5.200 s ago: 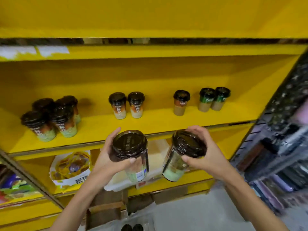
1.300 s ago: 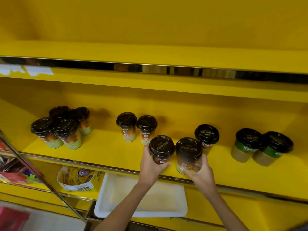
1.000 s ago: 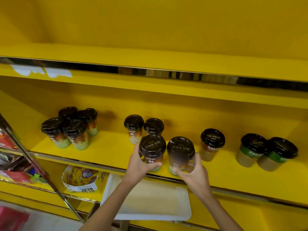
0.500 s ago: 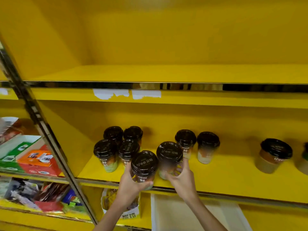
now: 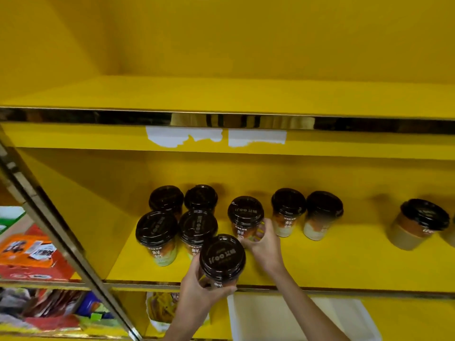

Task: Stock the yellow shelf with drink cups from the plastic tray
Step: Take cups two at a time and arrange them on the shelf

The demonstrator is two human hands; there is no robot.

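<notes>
My left hand [image 5: 197, 289] grips a dark-lidded drink cup [image 5: 222, 257] at the front edge of the yellow shelf [image 5: 332, 262]. My right hand [image 5: 264, 244] is wrapped around a second cup [image 5: 245, 215] that stands farther back on the shelf. Both cups sit just right of a cluster of several cups [image 5: 179, 217]. Two more cups [image 5: 306, 212] stand to the right of my right hand, and a brown-sleeved cup [image 5: 418, 222] is at the far right. The white plastic tray [image 5: 290, 316] lies on the shelf below, with nothing visible in it.
A metal upright [image 5: 61, 239] slants down the left side. Beyond it are red and orange snack boxes [image 5: 29, 254] and mixed packets [image 5: 49, 308]. A bag of snacks [image 5: 162, 308] sits left of the tray. The shelf board above [image 5: 221, 94] carries nothing.
Both hands have carried their cups leftward along the shelf toward the left cluster. My right hand's cup now stands farther back, and my left hand's cup is at the front edge.
</notes>
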